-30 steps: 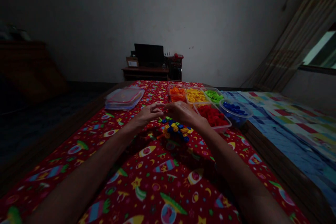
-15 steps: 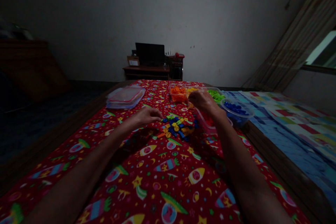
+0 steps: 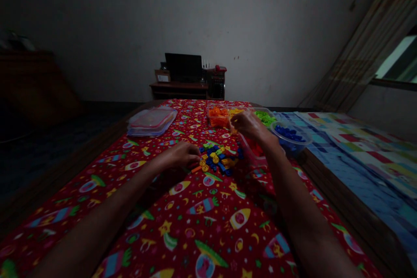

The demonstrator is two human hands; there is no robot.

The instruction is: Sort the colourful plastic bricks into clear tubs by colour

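Curling its fingers down by the yellow pieces [image 3: 235,112], the right hand [image 3: 249,125] is hanging over the red box [image 3: 260,161], and honestly I can't tell if it's pinching anything. The left hand [image 3: 184,154] is bending its fingers at the left side of the mixed pile [image 3: 216,158]; can't tell about a grip there either. My worry: the right wrist is crossing above the red box, so a low sweep could be catching the rim and spilling bits. The blue tub [image 3: 295,148], just right of that hand, is sitting close to the tabletop's [image 3: 185,234] right edge, so a bump might be sending it over. More room is opening up left of the left hand and between the forearms, with stacked lids [image 3: 151,121] lying beyond the left hand.
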